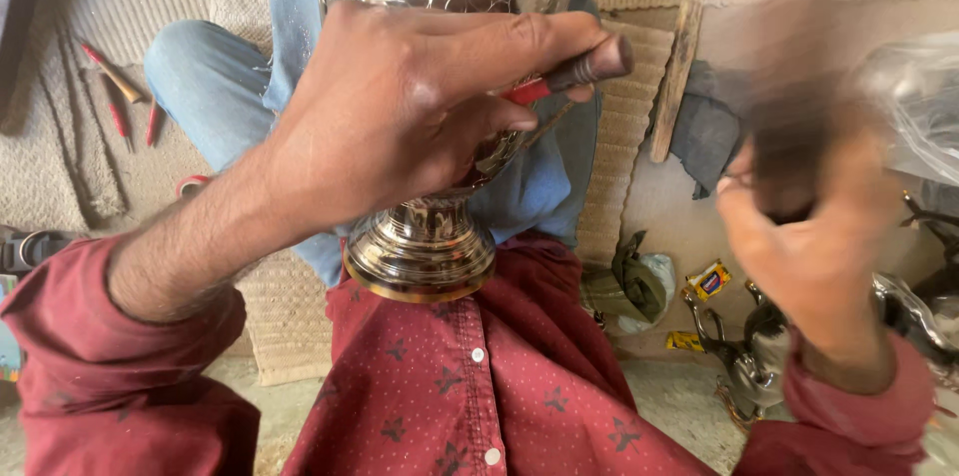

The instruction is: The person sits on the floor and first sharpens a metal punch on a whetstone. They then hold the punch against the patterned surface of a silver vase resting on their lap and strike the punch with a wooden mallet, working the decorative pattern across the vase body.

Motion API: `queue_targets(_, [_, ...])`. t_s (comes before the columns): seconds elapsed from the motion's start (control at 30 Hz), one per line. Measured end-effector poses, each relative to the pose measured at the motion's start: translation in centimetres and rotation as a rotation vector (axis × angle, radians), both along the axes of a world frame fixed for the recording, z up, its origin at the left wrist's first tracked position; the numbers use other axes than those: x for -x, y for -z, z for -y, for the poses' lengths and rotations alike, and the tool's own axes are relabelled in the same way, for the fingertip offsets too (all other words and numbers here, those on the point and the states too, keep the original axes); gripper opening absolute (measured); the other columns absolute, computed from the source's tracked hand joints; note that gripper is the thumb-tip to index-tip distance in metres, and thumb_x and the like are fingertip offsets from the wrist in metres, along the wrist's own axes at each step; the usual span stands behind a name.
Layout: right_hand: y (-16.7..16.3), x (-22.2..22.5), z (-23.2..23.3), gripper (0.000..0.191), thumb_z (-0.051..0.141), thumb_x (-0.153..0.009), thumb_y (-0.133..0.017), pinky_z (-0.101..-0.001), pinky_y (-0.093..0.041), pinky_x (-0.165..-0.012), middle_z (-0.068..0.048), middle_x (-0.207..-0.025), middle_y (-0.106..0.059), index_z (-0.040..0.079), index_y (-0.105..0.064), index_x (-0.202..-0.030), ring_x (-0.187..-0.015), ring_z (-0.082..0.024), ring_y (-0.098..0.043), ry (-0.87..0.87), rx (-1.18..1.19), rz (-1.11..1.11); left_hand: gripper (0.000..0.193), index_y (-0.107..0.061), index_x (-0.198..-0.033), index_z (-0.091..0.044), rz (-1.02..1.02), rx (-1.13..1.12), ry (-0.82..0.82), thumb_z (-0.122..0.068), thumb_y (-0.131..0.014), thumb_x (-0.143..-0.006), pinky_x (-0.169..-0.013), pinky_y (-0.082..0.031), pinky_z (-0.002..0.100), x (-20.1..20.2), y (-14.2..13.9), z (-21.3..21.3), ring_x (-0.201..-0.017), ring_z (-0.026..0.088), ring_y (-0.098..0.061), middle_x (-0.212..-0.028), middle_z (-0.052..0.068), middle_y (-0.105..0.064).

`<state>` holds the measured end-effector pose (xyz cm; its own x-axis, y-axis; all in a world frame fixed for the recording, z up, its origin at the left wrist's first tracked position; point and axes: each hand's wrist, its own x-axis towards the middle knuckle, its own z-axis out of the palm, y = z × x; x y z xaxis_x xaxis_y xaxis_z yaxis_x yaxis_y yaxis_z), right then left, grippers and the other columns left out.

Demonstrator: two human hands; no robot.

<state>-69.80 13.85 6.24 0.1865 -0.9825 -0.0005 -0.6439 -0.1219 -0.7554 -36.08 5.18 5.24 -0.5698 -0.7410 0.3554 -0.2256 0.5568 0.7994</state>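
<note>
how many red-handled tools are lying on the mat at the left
3, close together at the upper left of the mat: one with a pale wooden end lying slanted, a thin one below it, and a short one to its right. Others may be hidden behind the left arm.

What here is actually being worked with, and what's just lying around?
In use:
- silver vessel, resting on the lap
- punch tool, gripped by the left hand
- blurred dark object, held in the right hand

Lying about:
- red-handled tools on the mat
- wooden stick
- small yellow packet
- grey cloth
</note>
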Motion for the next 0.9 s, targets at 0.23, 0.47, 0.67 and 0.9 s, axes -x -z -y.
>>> queue_targets(0.23, [4.6, -0.6, -4.9, 0.078, -0.018, -0.096, -0.074, -0.0292, -0.055, -0.078, -0.011, -0.096, -0.061, 0.007, -0.026, -0.153, -0.082, -0.015, -0.062, 0.192, -0.076, 0.159, 0.058, -0.063, -0.140, -0.014, 0.088, 0.022, 0.211, -0.006, -0.081, -0.085, -0.071, -0.059, 0.039, 0.0, 0.0, 2.0, -0.095, 0.025, -0.076, -0.115, 0.003, -0.076])
queue_targets(0.47, [6.4, -1.9, -7.1, 0.093, -0.021, -0.101, -0.071, -0.0291, -0.055, -0.082, -0.011, -0.105, -0.056, 0.017, -0.007, -0.157, -0.087, -0.015, -0.058, 0.301, 0.141, 0.331, 0.057, -0.064, -0.138, -0.016, 0.078, 0.033, 0.380, -0.010, -0.077, -0.084, -0.068, -0.055, 0.043, 0.1, -0.1, 3.0, -0.091, 0.025, -0.076, -0.115, 0.002, -0.077])
queue_targets(0.67, [7.2, -2.7, -7.5, 0.083, -0.018, -0.089, -0.070, -0.0273, -0.051, -0.078, -0.011, -0.102, -0.057, 0.003, -0.024, -0.155, -0.087, -0.017, -0.058, 0.228, 0.082, 0.250, 0.063, -0.063, -0.142, -0.023, 0.141, 0.055, 0.523, -0.014, -0.076, -0.082, -0.065, -0.053, 0.048, 0.5, -0.8, 3.9, -0.080, 0.029, -0.073, -0.098, 0.006, -0.077])
queue_targets(0.9, [7.9, -3.6, -8.1, 0.039, -0.015, -0.093, -0.071, -0.0274, -0.052, -0.079, -0.012, -0.101, -0.058, 0.000, -0.046, -0.120, -0.084, -0.018, -0.061, 0.294, 0.223, 0.066, 0.077, -0.058, -0.148, -0.034, 0.306, -0.049, 0.698, -0.004, -0.071, -0.078, -0.062, -0.055, 0.041, 0.4, -0.8, 4.9, -0.070, 0.026, -0.071, -0.086, 0.007, -0.076])
